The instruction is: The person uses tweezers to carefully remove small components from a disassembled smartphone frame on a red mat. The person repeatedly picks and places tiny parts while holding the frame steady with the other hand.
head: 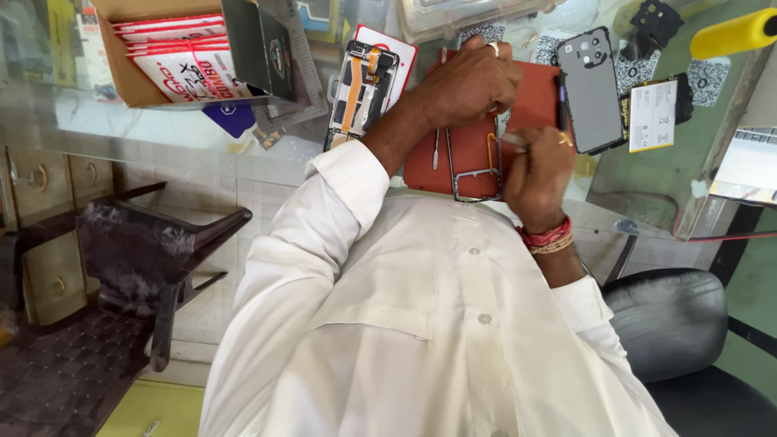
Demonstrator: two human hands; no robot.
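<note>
My left hand (471, 81) rests palm down on a red work mat (465, 158) on the glass table, fingers curled, a ring on one finger; what lies under it is hidden. My right hand (538, 174), with red thread bands at the wrist, pinches a thin metal tool (513, 139) whose tip points left. The tip is just above a thin rectangular metal phone frame (476, 174) lying on the mat. A slim metal pry tool (435, 150) lies on the mat to the left of the frame.
A grey phone back cover (591, 89) and a battery (651, 113) lie right of the mat; an opened phone body (360, 89) with an orange ribbon lies left. A cardboard box (133, 77), a yellow handle (732, 32) and two black chairs (154, 251) (672, 324) surround me.
</note>
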